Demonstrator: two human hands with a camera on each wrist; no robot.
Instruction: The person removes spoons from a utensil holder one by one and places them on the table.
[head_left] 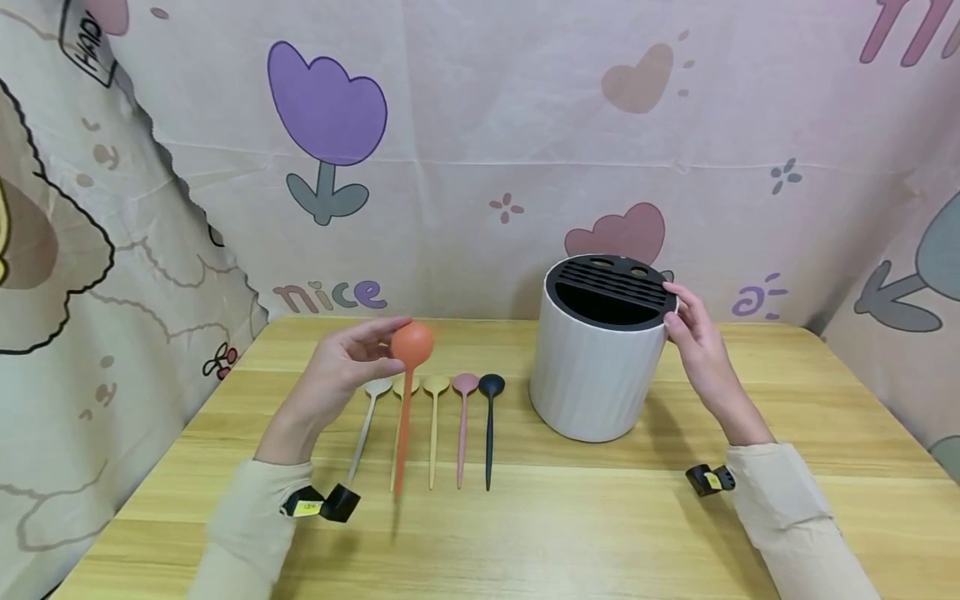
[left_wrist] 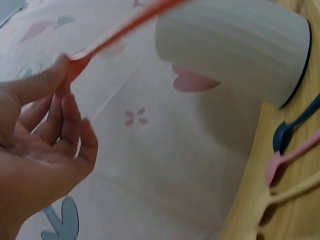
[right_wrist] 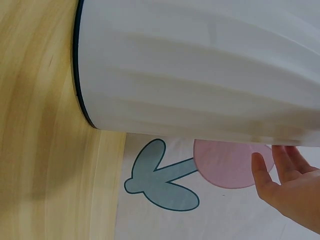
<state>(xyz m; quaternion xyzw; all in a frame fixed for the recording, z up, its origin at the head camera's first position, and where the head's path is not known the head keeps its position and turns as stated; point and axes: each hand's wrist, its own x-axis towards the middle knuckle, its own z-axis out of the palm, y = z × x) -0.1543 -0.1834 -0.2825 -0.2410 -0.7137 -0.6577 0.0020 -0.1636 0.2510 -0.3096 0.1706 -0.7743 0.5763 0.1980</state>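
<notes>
My left hand (head_left: 330,379) pinches an orange spoon (head_left: 412,343) by its round bowl between thumb and fingers, with the handle hanging down above the table. In the left wrist view, the other fingers of this hand are loosely bent beside the orange spoon (left_wrist: 135,24). A white ribbed utensil holder (head_left: 588,383) with a black slotted lid (head_left: 607,292) stands upright to the right. My right hand (head_left: 697,350) touches its right side near the top rim, fingers fairly straight. The right wrist view shows these fingertips against the holder's wall (right_wrist: 200,75).
On the wooden table (head_left: 570,517), behind and beside the held spoon, lie a white spoon (head_left: 363,437), two yellow spoons (head_left: 433,433), a pink spoon (head_left: 462,433) and a dark spoon (head_left: 491,433) in a row. A printed cloth (head_left: 465,100) hangs behind the table.
</notes>
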